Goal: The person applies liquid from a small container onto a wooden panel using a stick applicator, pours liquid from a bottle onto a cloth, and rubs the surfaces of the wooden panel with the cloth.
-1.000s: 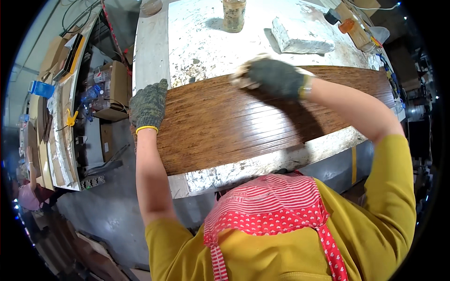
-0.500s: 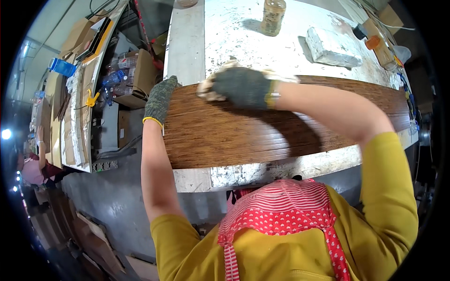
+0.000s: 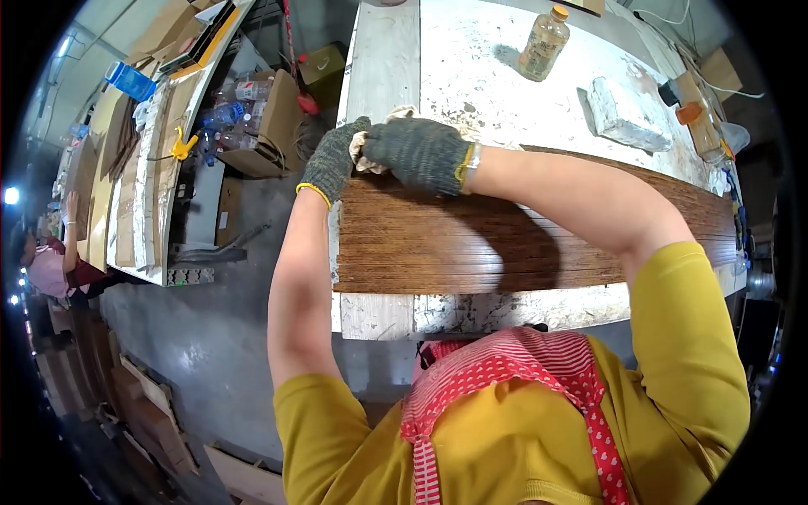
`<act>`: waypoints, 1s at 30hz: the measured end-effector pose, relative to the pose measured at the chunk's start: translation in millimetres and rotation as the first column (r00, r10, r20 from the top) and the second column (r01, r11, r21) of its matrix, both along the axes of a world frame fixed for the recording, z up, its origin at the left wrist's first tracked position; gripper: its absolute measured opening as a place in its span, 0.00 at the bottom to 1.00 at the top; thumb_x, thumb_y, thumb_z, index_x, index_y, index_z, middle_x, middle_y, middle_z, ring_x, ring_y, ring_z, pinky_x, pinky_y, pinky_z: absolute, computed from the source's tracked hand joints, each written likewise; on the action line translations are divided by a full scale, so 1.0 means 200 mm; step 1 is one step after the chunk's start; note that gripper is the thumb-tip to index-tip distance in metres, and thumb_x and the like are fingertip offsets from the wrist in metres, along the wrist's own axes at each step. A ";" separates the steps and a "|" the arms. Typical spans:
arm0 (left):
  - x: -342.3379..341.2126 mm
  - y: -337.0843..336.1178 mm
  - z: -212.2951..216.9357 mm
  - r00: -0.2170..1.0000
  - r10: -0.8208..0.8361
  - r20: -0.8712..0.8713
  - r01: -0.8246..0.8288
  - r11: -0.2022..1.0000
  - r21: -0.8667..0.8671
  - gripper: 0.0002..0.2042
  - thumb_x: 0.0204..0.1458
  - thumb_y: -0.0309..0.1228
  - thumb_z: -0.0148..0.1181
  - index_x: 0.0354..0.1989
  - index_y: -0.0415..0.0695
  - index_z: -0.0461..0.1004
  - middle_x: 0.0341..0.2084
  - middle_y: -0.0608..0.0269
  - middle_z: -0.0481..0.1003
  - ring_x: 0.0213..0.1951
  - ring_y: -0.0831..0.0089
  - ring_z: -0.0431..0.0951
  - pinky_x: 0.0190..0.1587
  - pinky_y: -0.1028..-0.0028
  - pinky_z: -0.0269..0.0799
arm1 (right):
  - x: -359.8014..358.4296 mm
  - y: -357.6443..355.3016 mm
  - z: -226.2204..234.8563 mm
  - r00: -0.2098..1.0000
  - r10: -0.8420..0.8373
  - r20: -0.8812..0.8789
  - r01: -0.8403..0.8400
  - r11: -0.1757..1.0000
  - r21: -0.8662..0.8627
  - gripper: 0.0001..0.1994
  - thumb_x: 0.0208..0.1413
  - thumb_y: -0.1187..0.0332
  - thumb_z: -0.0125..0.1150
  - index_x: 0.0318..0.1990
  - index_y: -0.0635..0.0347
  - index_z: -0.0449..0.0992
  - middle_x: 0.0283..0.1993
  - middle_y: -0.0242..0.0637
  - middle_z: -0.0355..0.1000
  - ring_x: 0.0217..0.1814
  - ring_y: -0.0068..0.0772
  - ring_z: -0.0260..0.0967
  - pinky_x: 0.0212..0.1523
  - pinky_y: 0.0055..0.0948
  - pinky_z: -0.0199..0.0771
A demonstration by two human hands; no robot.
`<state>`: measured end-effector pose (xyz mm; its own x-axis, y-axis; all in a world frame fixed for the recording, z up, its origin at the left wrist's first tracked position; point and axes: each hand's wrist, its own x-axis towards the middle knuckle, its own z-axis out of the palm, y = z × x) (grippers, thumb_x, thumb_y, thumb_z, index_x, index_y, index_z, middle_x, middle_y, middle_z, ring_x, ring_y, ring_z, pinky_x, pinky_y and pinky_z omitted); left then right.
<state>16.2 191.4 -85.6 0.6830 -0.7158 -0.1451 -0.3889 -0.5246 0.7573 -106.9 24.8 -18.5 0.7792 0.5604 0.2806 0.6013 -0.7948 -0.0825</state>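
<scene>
Ahead of my hands, toward the top of the frame, the desk [image 3: 471, 76] lies mostly open. A bottle [image 3: 544, 42] stands at top centre, a pale block [image 3: 624, 115] at upper right, and clutter [image 3: 703, 118] crowds the right edge.

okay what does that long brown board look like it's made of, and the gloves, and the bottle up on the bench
Brown board: apparently wood, stained dark and glossy, with fine lengthwise strips and sheen. Left hand and right hand gloves: grey speckled knit fabric with yellow cuffs. Bottle: clear, probably plastic, with an orange cap and pale contents.
</scene>
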 end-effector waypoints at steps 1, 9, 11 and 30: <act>0.00 0.01 0.00 0.999 0.040 -0.037 -0.045 0.988 -0.145 0.15 0.61 0.32 0.47 0.51 0.40 0.73 0.41 0.57 0.78 0.41 0.66 0.77 0.48 0.71 0.71 | -0.02 -0.01 0.02 0.984 -0.070 -0.166 0.066 0.997 -0.029 0.16 0.49 0.72 0.59 0.48 0.57 0.72 0.43 0.39 0.73 0.44 0.38 0.74 0.45 0.36 0.74; 0.02 0.09 -0.36 0.581 -0.054 -0.812 -0.533 0.729 -0.430 0.19 0.63 0.42 0.47 0.47 0.37 0.74 0.36 0.62 0.77 0.38 0.73 0.76 0.45 0.73 0.73 | -0.02 0.00 0.01 0.956 -0.188 -0.226 0.162 0.978 -0.129 0.11 0.52 0.73 0.59 0.44 0.56 0.74 0.43 0.38 0.73 0.45 0.36 0.73 0.45 0.40 0.75; 0.05 0.06 -0.43 0.554 -0.017 -0.833 -0.669 0.586 -0.457 0.17 0.62 0.39 0.48 0.47 0.38 0.74 0.34 0.61 0.77 0.34 0.73 0.76 0.38 0.74 0.74 | 0.12 0.08 -0.04 0.987 -0.110 -0.120 0.117 0.991 0.058 0.11 0.50 0.69 0.61 0.43 0.56 0.74 0.42 0.40 0.73 0.45 0.38 0.73 0.47 0.39 0.74; 0.01 0.06 -0.58 0.600 -0.060 -0.798 -0.640 0.562 -0.524 0.24 0.61 0.50 0.48 0.43 0.38 0.78 0.37 0.61 0.77 0.37 0.73 0.74 0.43 0.75 0.69 | 0.11 0.05 0.04 0.821 -0.194 -0.536 0.337 0.924 0.182 0.09 0.53 0.75 0.56 0.42 0.56 0.76 0.31 0.35 0.73 0.27 0.25 0.70 0.29 0.28 0.74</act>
